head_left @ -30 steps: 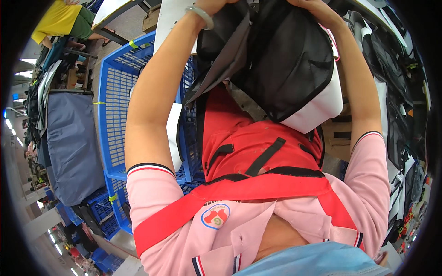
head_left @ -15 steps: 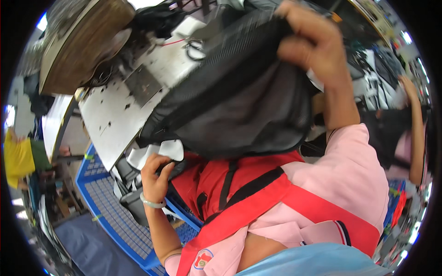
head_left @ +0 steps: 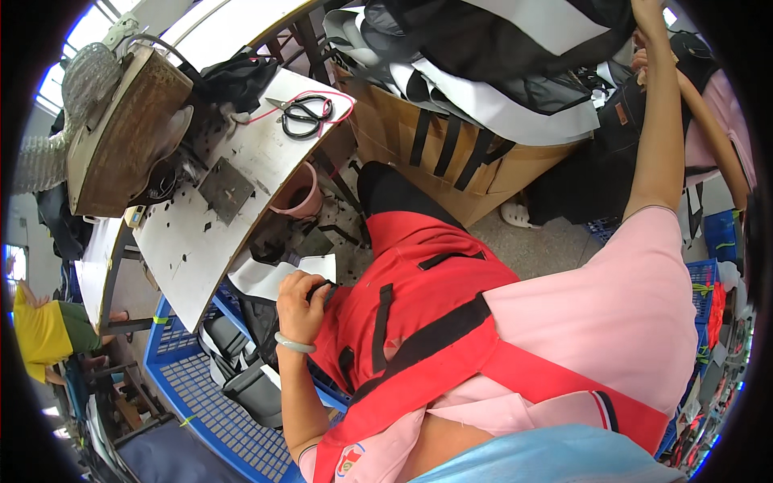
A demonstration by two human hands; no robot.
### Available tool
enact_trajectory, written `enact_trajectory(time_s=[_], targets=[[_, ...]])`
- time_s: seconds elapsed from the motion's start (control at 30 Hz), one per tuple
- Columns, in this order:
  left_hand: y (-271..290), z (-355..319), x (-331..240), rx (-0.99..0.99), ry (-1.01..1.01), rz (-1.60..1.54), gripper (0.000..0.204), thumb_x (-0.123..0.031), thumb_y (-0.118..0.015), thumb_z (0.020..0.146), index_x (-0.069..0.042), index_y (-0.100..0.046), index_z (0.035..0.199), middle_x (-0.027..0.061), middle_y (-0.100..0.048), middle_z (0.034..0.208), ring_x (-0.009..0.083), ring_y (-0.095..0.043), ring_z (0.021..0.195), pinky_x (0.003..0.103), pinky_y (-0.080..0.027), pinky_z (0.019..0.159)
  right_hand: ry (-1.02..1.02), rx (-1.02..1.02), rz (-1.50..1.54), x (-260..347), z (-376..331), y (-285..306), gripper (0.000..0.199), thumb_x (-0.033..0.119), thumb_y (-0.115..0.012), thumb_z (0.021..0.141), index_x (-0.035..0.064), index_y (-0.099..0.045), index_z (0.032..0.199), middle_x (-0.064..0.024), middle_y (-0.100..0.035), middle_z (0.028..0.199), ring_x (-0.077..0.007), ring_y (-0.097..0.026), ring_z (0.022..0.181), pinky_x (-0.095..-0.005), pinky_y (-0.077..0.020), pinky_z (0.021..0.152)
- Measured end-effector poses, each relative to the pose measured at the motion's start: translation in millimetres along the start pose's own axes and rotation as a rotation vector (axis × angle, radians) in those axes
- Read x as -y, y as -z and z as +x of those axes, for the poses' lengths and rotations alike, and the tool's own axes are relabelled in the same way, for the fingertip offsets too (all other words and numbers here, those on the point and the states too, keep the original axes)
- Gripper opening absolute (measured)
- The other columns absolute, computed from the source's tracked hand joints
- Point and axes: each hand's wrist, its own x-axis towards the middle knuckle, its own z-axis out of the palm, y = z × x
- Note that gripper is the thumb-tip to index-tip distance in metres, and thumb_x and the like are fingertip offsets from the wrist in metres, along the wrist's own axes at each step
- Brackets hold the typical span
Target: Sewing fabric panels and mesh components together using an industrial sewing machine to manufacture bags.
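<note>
My left hand (head_left: pixel 299 302) is closed, its fingers curled round the edge of a dark fabric piece (head_left: pixel 259 318) beside the blue basket (head_left: pixel 241 435). A white sheet-like piece (head_left: pixel 282 274) lies just above that hand. Far out at the upper right, my right hand (head_left: pixel 649 22) is at the edge of a black fabric piece (head_left: pixel 600 36) on top of a heap. The picture's rim and the hand's angle hide its fingers, so its grip does not show.
A large cardboard box (head_left: pixel 483 165) bears the heap of black and white pieces. On the white worktable (head_left: pixel 181 241) lie black-handled scissors (head_left: pixel 302 119), near a rusty machine (head_left: pixel 129 129). A pink bucket (head_left: pixel 303 196) stands below. A co-worker's arm (head_left: pixel 713 129) reaches in at right.
My right hand has swung up and right, carrying the black mesh piece from before me to the heap. My left hand has shifted slightly right and down, still closed.
</note>
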Motion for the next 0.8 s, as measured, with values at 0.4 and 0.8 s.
enact_trajectory(time_s=[0.4, 0.8], targets=[[-8.2, 4.3, -1.0, 0.08, -0.004, 0.036, 0.009, -0.01, -0.069, 0.075, -0.004, -0.065, 0.081, 0.0105, -0.058, 0.079, 0.0319, -0.055, 0.081, 0.04, -0.042, 0.074, 0.002, 0.348, -0.441, -144.1, -163.5, -134.2, 0.068, 0.038, -0.071, 0.076, 0.0198, -0.048, 0.138, -0.0181, -0.054, 0.132, -0.0357, -0.049, 0.125, -0.0448, -0.0381, 0.105], [-21.8, 6.6, -2.1, 0.116, 0.016, 0.077, 0.009, -0.01, -0.07, 0.075, -0.003, -0.066, 0.081, 0.0109, -0.058, 0.08, 0.0321, -0.055, 0.082, 0.04, -0.043, 0.075, 0.365, 0.633, -0.063, 27.9, -208.6, -123.3, 0.051, 0.007, -0.056, 0.076, 0.0116, -0.056, 0.126, -0.0197, -0.063, 0.115, -0.036, -0.061, 0.106, -0.0413, -0.0473, 0.093]])
